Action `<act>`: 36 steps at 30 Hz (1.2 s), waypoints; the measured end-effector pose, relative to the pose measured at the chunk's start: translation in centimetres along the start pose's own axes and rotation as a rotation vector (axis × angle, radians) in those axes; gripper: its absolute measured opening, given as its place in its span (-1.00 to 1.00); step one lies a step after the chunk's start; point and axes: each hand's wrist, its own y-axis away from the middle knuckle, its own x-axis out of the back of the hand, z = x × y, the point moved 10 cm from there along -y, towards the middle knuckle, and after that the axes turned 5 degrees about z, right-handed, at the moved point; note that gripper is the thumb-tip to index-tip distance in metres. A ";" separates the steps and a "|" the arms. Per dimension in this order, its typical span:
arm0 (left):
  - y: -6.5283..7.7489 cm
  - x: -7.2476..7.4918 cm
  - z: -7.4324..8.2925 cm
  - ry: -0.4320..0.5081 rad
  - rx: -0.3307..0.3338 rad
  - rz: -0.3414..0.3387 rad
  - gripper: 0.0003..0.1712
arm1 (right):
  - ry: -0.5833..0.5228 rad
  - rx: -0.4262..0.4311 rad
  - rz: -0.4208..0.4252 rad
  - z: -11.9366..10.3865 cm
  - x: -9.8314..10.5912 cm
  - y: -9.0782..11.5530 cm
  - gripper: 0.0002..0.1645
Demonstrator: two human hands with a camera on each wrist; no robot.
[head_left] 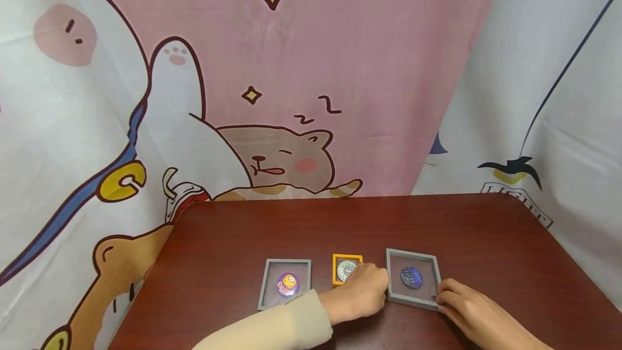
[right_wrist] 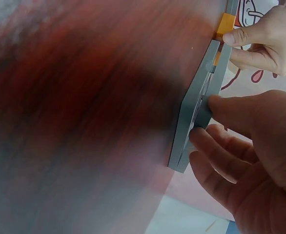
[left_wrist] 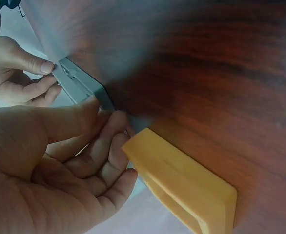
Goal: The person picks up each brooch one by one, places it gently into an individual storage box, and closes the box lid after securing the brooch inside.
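Observation:
A grey square display frame (head_left: 420, 305) with a clear middle lies on the right of the table, a round blue badge (head_left: 412, 277) inside it. My left hand (head_left: 362, 293), fingers curled, pinches its near left corner. At its right edge, my right hand (head_left: 468, 307) grips the frame between thumb and fingers, as the right hand (right_wrist: 260, 141) in the right wrist view shows. Just beyond my left hand stands a small yellow frame (head_left: 335, 270) with a pale round badge (head_left: 346, 270), partly covered by that hand.
Another grey frame (head_left: 265, 284) holding a purple and yellow badge (head_left: 288, 284) lies to the left, its near right corner hidden by my left sleeve (head_left: 286, 323). The reddish-brown table (head_left: 272, 226) ends at a cartoon-printed cloth (head_left: 389, 69) behind.

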 end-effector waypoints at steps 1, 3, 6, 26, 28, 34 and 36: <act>0.0 0.0 0.0 0.004 0.002 -0.002 -0.55 | -0.001 0.002 0.000 0.0 0.0 0.0 -0.67; 0.0 0.2 0.1 0.001 0.009 -0.002 -0.54 | -0.003 -0.004 -0.005 0.1 0.0 0.0 -0.68; -0.1 0.1 0.1 0.008 0.031 -0.024 -0.52 | -0.032 -0.034 -0.040 0.3 -0.3 -0.1 -0.71; -0.4 -0.3 0.1 0.000 0.023 -0.018 -0.46 | -0.051 -0.019 -0.071 0.3 -1.0 0.1 -0.76; -0.3 0.1 0.0 0.028 0.025 0.001 -0.44 | -0.049 -0.019 -0.072 0.3 -1.0 0.1 -0.79; 0.4 2.5 0.3 0.093 -0.067 0.140 -0.53 | 0.014 -0.051 -0.035 0.4 -0.1 -0.3 -0.76; 1.1 3.3 0.3 0.094 -0.094 0.198 -0.64 | 0.053 -0.096 -0.034 0.5 0.4 -0.4 -0.76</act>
